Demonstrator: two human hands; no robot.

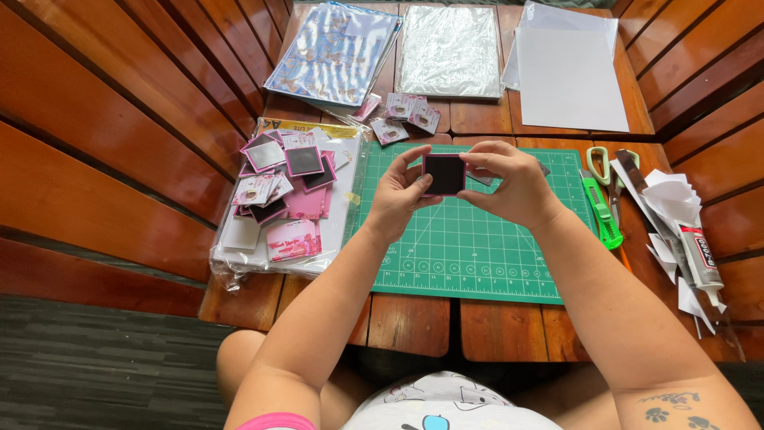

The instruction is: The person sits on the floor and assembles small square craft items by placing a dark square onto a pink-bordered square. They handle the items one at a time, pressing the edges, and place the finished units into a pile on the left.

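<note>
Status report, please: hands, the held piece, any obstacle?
Left hand and right hand: both grip black square. Square above green mat. Nothing blocks.

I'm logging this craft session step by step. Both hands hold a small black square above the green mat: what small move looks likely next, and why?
Probably lowering the black square onto the green cutting mat: left hand and right hand pinch its edges in mid-air, and similar finished squares lie piled to the left.

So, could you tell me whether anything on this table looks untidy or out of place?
The pink-edged squares lie in a loose, overlapping heap on the plastic-wrapped pack, and white paper scraps are scattered at the right edge. Nothing looks spilled or damaged.
</note>
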